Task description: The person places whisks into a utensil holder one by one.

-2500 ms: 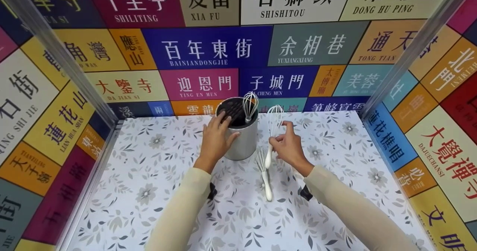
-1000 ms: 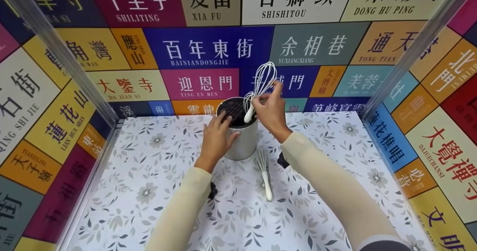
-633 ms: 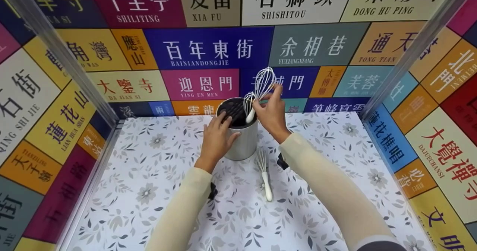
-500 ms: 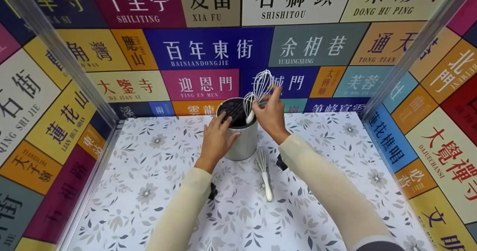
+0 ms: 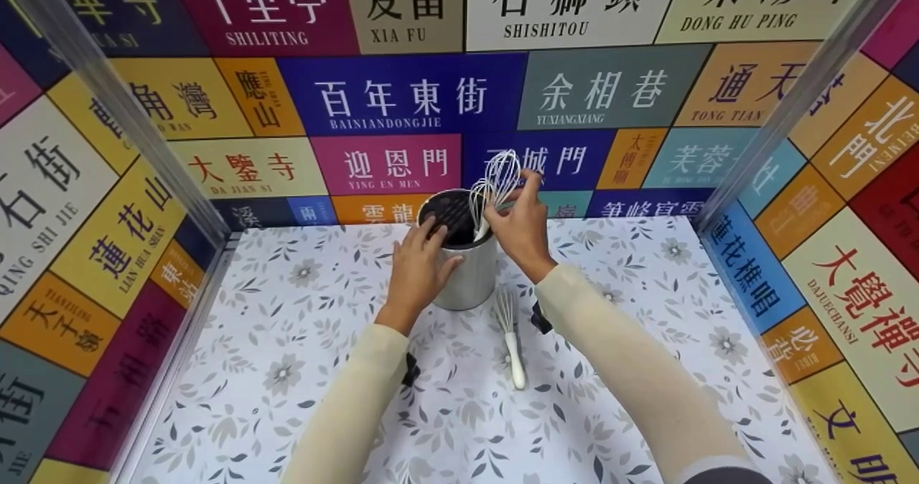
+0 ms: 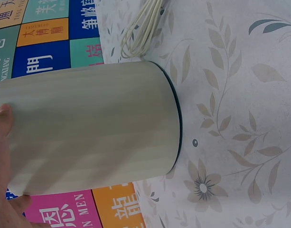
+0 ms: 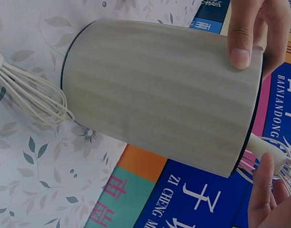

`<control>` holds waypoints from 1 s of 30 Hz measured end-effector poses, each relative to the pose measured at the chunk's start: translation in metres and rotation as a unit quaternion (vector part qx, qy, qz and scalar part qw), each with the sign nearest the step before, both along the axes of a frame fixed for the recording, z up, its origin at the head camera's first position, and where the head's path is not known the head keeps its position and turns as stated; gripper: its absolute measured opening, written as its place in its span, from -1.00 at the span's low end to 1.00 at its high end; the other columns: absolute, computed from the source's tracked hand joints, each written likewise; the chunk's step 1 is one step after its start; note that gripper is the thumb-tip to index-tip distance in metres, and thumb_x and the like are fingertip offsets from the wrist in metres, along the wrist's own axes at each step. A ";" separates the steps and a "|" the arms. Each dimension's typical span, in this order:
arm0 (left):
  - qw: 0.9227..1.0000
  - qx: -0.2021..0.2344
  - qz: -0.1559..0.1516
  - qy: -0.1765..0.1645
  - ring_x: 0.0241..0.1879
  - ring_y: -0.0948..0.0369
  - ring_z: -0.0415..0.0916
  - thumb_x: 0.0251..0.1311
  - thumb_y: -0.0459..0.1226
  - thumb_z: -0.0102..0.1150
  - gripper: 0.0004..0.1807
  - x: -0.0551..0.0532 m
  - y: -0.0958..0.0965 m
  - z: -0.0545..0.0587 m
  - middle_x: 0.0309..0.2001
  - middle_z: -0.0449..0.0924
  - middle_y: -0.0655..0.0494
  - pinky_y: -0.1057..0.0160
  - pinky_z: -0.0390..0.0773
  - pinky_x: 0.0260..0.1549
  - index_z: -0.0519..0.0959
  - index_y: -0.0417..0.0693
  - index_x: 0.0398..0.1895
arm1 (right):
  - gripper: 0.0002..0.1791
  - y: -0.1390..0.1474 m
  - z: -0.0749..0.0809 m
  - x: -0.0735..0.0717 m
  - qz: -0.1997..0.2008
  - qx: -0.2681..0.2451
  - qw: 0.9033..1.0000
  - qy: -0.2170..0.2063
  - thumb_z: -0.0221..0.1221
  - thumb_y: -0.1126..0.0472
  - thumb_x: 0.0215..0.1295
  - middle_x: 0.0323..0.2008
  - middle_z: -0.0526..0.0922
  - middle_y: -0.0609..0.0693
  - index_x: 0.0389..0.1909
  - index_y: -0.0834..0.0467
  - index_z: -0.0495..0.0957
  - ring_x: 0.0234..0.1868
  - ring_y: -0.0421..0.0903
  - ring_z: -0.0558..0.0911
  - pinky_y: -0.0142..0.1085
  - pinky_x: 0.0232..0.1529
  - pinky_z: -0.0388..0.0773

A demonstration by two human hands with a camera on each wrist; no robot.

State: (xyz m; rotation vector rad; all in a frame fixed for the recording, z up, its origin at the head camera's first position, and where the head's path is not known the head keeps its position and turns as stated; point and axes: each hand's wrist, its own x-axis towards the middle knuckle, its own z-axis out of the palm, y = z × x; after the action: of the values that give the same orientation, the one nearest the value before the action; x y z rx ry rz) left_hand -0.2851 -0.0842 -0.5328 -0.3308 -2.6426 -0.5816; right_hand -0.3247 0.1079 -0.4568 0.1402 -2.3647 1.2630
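Your left hand [image 5: 418, 267] holds the gray tub [image 5: 467, 279], with its thumb on the side and fingers at the rim. Just right of those fingers, a standing whisk [image 5: 477, 198] pokes up from the tub. Below your right hand [image 5: 522, 227], closer to you, a lying whisk [image 5: 513, 357] rests on the flowery table [image 5: 237, 398]. Your right hand pinches a held whisk [image 5: 504, 170], handle pointing down at the tub's mouth.

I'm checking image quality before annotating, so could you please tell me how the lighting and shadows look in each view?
Head view: the tabletop is bright and fairly evenly lit, while the container is very dark inside; left wrist view: duller, with soft shadows across the container's wall; right wrist view: also dull, with faint bands along that wall.
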 end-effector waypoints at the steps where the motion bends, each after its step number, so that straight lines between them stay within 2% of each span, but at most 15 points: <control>1: 1.000 0.000 0.000 0.001 0.48 -0.17 0.27 0.35 0.18 0.19 -0.30 0.000 0.000 0.000 0.52 0.30 -0.04 -0.47 0.23 0.33 0.47 0.01 0.43 | -0.22 0.000 0.000 0.000 0.000 0.002 1.000 0.000 0.31 0.18 0.18 -0.22 0.67 0.05 0.37 0.13 0.16 -0.34 -0.07 0.78 -0.16 -0.33 0.68; 4: 1.000 -0.003 0.001 0.003 0.47 -0.18 0.28 0.35 0.18 0.19 -0.30 -0.001 0.000 -0.001 0.52 0.30 -0.04 -0.47 0.24 0.32 0.47 0.00 0.42 | -0.21 0.001 -0.002 0.001 0.003 0.005 1.000 0.003 0.34 0.16 0.17 -0.22 0.67 0.07 0.37 0.12 0.17 -0.38 -0.08 0.76 -0.17 -0.34 0.66; 11: 1.000 -0.006 0.002 0.006 0.46 -0.19 0.30 0.35 0.17 0.19 -0.30 -0.001 0.000 -0.002 0.52 0.31 -0.04 -0.48 0.24 0.32 0.47 0.01 0.43 | -0.20 0.003 -0.005 0.003 0.015 0.021 1.000 0.014 0.40 0.07 0.20 -0.42 0.73 0.11 0.37 0.13 0.22 -0.44 -0.06 0.75 -0.13 -0.35 0.65; 18: 1.000 -0.007 0.002 0.013 0.45 -0.20 0.31 0.34 0.18 0.19 -0.29 0.000 0.001 -0.003 0.51 0.32 -0.05 -0.48 0.24 0.31 0.47 0.00 0.42 | -0.20 0.006 -0.010 0.004 0.023 0.037 0.999 0.011 0.41 0.01 0.22 -0.47 0.72 0.08 0.37 0.14 0.25 -0.46 -0.07 0.72 -0.13 -0.34 0.66; 25: 1.000 -0.006 0.000 0.016 0.45 -0.21 0.30 0.34 0.18 0.20 -0.29 0.000 0.001 -0.002 0.50 0.32 -0.06 -0.48 0.26 0.30 0.48 -0.02 0.41 | -0.25 0.003 -0.015 0.005 0.007 0.046 0.999 0.025 0.48 0.07 0.14 -0.43 0.73 0.15 0.25 0.16 0.31 -0.46 -0.02 0.74 -0.11 -0.36 0.69; 30: 1.000 -0.006 0.001 0.014 0.46 -0.20 0.30 0.34 0.18 0.20 -0.30 0.000 0.001 -0.001 0.50 0.33 -0.06 -0.48 0.26 0.31 0.49 -0.01 0.41 | -0.23 0.003 -0.018 0.006 -0.003 0.049 0.999 0.011 0.50 0.07 0.09 -0.45 0.72 0.15 0.22 0.15 0.27 -0.44 0.02 0.74 -0.07 -0.36 0.68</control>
State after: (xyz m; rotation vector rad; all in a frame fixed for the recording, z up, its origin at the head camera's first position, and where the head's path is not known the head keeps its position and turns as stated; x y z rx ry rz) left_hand -0.2848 -0.0832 -0.5341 -0.3377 -2.6201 -0.5562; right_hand -0.3189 0.1105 -0.4750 0.1765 -2.4062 1.1364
